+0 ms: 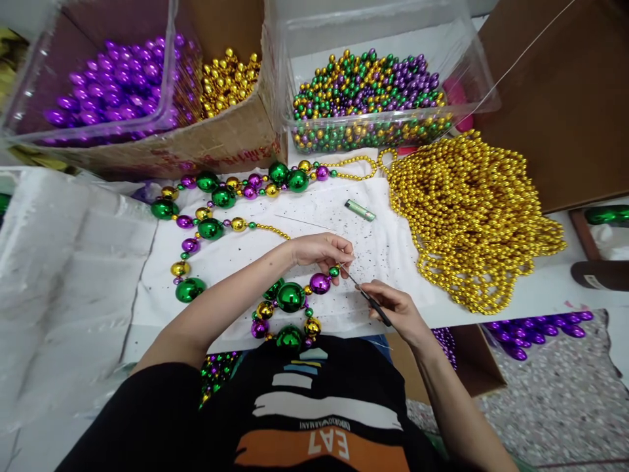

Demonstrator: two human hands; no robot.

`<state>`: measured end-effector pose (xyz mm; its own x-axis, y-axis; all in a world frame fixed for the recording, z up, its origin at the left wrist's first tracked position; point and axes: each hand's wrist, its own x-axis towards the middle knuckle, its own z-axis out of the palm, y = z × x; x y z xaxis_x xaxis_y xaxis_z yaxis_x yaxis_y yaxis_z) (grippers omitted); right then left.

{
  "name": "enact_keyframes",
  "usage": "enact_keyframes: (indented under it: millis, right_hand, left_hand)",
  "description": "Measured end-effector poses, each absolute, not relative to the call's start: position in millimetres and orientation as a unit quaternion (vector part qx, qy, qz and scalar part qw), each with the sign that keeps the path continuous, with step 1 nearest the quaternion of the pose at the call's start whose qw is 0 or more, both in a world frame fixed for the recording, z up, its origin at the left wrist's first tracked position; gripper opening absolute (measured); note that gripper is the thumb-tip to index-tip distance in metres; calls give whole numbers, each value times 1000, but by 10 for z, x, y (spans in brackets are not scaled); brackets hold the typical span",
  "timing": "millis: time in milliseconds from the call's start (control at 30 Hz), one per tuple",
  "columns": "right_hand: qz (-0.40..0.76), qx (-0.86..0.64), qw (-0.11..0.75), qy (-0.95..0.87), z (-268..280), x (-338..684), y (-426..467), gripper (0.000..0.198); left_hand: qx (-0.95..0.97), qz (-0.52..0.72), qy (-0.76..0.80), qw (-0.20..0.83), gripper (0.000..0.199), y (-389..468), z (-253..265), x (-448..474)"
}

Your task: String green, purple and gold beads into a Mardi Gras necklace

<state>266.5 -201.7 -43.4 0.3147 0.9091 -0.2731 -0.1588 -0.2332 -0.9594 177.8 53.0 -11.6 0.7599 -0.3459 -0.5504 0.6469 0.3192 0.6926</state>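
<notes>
My left hand pinches the end of a bead necklace close to a small green bead. From there the strand of big green, purple and gold beads hangs over the table edge against my shirt. In my right hand is a pair of black-handled scissors, their blades pointing at the string by my left fingertips. Whether the blades touch the string cannot be made out. Another part of beaded strand lies beyond my left forearm, running into fine gold beads.
A green lighter and a long thin needle lie on the white cloth. Heaped gold bead strands are at right. Behind stand a cardboard box with gold beads, and clear bins of purple beads and mixed beads.
</notes>
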Motion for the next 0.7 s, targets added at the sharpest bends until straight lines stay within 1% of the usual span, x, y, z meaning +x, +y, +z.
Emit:
enact_keyframes:
  millis: [300, 367, 433, 500, 567, 633, 700]
  right_hand:
    - [490, -603, 575, -254, -467, 2597, -2077, 44]
    - [458, -629, 579, -242, -486, 2639, -2149, 44]
    - [380, -688, 565, -249, -503, 2719, -2213, 42]
    - [274, -770, 498, -290, -511, 2811, -2245, 36]
    - [182, -838, 380, -348, -503, 2882, -2234, 32]
    - [126, -867, 266, -402, -479, 2922, -2175, 32]
    - [88, -867, 198, -450, -446, 2947, -2066, 33]
  left_hand:
    - [504, -300, 168, 792, 36, 461, -169, 1760]
    - [525, -292, 166, 782, 31, 411, -187, 1776]
    - [571, -277, 159, 756, 24, 355, -196, 1811]
    - [672, -252, 142, 682, 20, 311, -165, 1854]
    - [806, -203, 122, 543, 20, 278, -59, 1879]
    - [906, -135, 111, 386, 17, 226, 126, 1862]
    - [950, -78, 107, 282, 19, 101, 336, 1789]
